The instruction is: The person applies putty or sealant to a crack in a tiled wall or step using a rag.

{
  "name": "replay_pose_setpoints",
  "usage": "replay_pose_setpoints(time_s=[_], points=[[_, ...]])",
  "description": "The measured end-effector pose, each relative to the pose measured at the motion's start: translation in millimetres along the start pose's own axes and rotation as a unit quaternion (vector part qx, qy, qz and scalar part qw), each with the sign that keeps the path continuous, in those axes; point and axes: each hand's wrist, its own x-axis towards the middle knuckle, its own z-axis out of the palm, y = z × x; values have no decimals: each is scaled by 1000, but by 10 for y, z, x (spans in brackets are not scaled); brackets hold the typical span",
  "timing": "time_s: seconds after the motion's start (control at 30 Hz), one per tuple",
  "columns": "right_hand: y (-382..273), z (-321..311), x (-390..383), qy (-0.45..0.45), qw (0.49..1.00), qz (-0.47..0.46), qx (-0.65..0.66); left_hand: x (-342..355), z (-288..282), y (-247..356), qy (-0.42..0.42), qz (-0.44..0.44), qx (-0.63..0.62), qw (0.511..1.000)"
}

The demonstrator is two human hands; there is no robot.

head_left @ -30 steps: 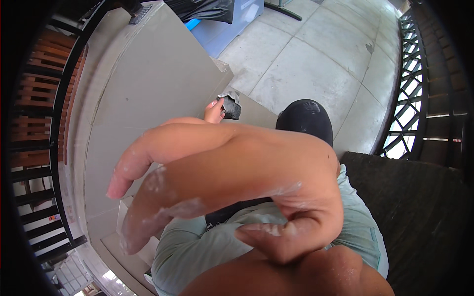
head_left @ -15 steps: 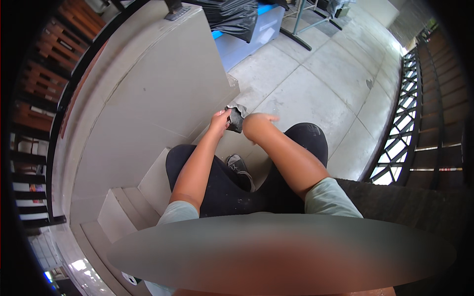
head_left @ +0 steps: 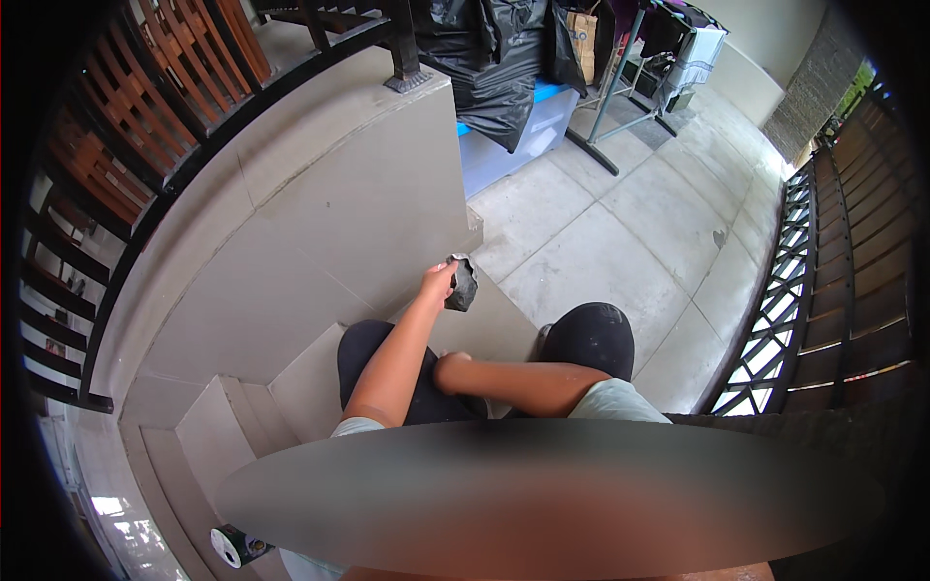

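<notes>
My left hand (head_left: 439, 283) is closed on the near-left side of a small black plastic bag (head_left: 464, 287), thumb at its rim. The bag looks crumpled, with a ragged greyish upper edge, and hangs above the step in front of my knees. What is inside it cannot be made out. My right hand (head_left: 453, 372) is lower and closer to my body, over my left thigh, with the forearm lying across my lap. Its fingers are turned down and hidden, so whether it holds anything does not show.
A beige wall (head_left: 339, 184) with a black railing (head_left: 281, 92) runs along the left, above tiled steps (head_left: 232, 412). Black plastic sheeting (head_left: 494, 77) covers a blue-lidded storage box (head_left: 513, 150) ahead. A drying rack (head_left: 620, 97) stands beyond; a dark gate (head_left: 814, 281) is at right.
My right hand has moved from beside the bag back toward my lap and to the left. The left hand still holds the bag. My view has tilted up, showing more of the far area.
</notes>
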Motion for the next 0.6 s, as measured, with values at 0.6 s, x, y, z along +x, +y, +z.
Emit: replay_pose_setpoints(time_s=[0.6], points=[[-294,352,-214,110,737,127,654,32,-274,-49,-30,7,57,998]])
